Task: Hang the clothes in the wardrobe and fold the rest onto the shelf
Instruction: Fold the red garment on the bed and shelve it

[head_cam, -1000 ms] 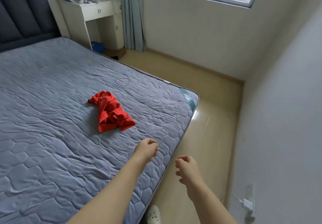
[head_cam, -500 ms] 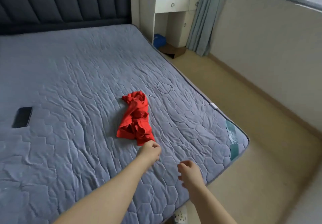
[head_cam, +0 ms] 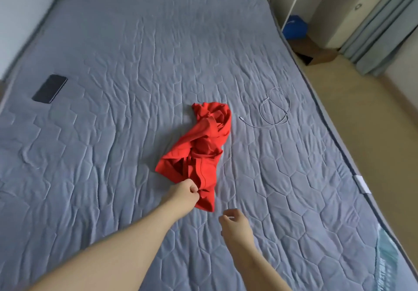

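Far left, phone (head_cam: pixel 49 88): lying flat and dark on the grey quilted bed cover (head_cam: pixel 113 177), close to the bed's left edge and well apart from everything else
Left hand (head_cam: pixel 184 192): reaching in from the near side, with fingers and thumb curling round the near edge of the red garment (head_cam: pixel 199 152) and pinching it
Red garment: lying crumpled in the middle of the bed, stretching from the left hand toward the far right
Right hand (head_cam: pixel 235 225): hovering over the cover just right of the garment's near end, fingers loosely curling, holding nothing and not touching the cloth
Cable (head_cam: pixel 274 109): lying in a loose coil on the cover, near the garment's far end on its right, not touching it
Far right, past the bed: a blue object (head_cam: pixel 295 28) is sitting under a white desk (head_cam: pixel 337 19), and a grey-green curtain (head_cam: pixel 380 26) is hanging beside it, above the pale floor (head_cam: pixel 373 132)
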